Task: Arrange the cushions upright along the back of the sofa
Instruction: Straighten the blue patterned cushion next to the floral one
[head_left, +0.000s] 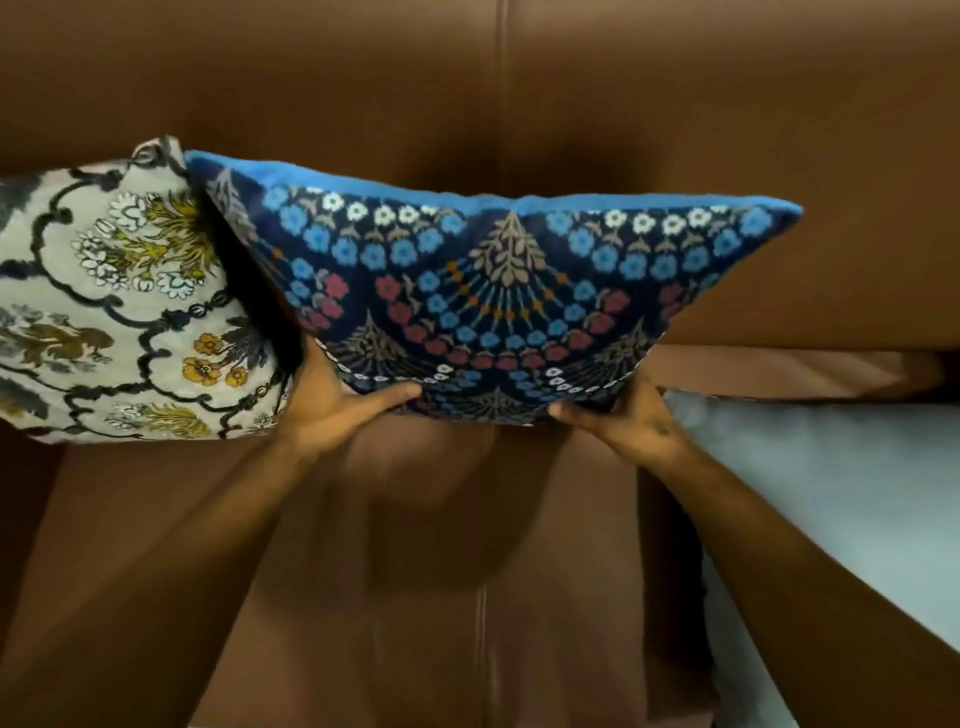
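A dark blue cushion (493, 301) with blue, red and white flowers is held upright in front of the brown sofa back (571, 104), above the seat. My left hand (332, 405) grips its lower left corner and my right hand (623, 415) grips its lower right edge. A cream cushion (114, 301) with black scrolls and yellow flowers stands upright against the sofa back at the left, touching the blue cushion's left side.
A pale blue cushion (831, 493) lies flat on the brown seat (415, 571) at the right, partly under my right forearm. A seam runs down the middle of the sofa back and seat.
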